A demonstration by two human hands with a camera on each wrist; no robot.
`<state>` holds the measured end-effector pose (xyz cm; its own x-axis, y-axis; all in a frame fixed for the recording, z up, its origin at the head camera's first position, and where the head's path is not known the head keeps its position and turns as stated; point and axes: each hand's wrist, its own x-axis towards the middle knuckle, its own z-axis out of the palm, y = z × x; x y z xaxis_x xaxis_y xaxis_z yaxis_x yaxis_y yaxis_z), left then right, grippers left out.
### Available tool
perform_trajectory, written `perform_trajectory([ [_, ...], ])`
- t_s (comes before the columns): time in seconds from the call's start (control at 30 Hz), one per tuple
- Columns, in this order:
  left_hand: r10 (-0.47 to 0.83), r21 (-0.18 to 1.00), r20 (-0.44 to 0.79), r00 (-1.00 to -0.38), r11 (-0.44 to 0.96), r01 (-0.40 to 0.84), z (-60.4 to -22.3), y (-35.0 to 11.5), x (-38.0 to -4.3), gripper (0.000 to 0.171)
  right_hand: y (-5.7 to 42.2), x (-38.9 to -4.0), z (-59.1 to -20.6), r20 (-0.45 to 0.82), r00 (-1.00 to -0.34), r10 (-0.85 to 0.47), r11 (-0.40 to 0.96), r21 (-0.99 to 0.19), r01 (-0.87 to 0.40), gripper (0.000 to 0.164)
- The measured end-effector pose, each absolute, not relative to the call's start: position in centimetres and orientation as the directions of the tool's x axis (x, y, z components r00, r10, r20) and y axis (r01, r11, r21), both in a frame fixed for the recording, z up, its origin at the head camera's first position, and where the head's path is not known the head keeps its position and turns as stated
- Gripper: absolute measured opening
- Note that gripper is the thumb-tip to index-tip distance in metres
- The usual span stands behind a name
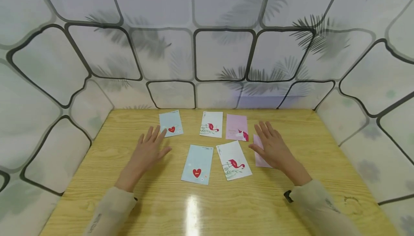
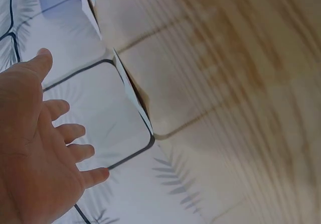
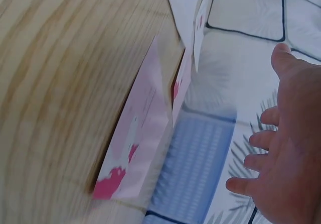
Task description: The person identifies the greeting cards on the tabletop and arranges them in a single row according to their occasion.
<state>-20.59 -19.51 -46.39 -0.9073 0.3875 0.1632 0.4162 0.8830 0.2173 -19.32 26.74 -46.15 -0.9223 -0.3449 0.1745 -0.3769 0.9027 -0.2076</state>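
Several printed cards lie on the wooden table in two rows. My left hand (image 1: 145, 155), fingers spread, hovers left of the cards and holds nothing. Nearest to it is the back blue heart card (image 1: 169, 123). Over the front pink card (image 1: 260, 157) is my right hand (image 1: 275, 148), its fingers straight and partly hiding that card. In the right wrist view a gap shows between this hand and the pink unicorn card (image 3: 138, 123). The front blue heart card (image 1: 197, 164) and front flamingo card (image 1: 234, 160) lie between the hands, slightly tilted.
Behind are another flamingo card (image 1: 211, 124) and another pink unicorn card (image 1: 237, 127), side by side. The wooden table (image 1: 161, 211) meets a patterned cloth wall (image 1: 223, 56) at the back and on both sides. Glare lies on the table's front.
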Motion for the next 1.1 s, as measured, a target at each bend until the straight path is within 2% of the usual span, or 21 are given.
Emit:
perform_trajectory([
  [0.3,0.442,0.182,0.176,-0.880,0.864,0.470,-47.4,-16.9,-21.2,0.070,23.2,-19.6,-46.6,0.178,-0.892,-0.416,0.873,-0.199,-0.446,0.082],
  [0.5,0.477,0.191,0.141,-0.868,0.847,0.496,-48.1,-15.2,-21.5,0.068,20.6,-19.7,-47.2,0.151,-0.870,-0.470,0.854,-0.170,-0.491,0.082],
  [0.77,0.516,0.194,0.089,-0.852,0.830,0.523,-48.5,-13.4,-21.9,0.069,17.4,-20.0,-47.9,0.090,-0.860,-0.503,0.839,-0.188,-0.510,0.077],
  [1.1,0.553,0.124,0.064,-0.831,0.822,0.556,-48.5,-11.9,-22.4,0.060,14.6,-20.7,-48.5,0.083,-0.849,-0.523,0.839,-0.130,-0.529,0.069],
])
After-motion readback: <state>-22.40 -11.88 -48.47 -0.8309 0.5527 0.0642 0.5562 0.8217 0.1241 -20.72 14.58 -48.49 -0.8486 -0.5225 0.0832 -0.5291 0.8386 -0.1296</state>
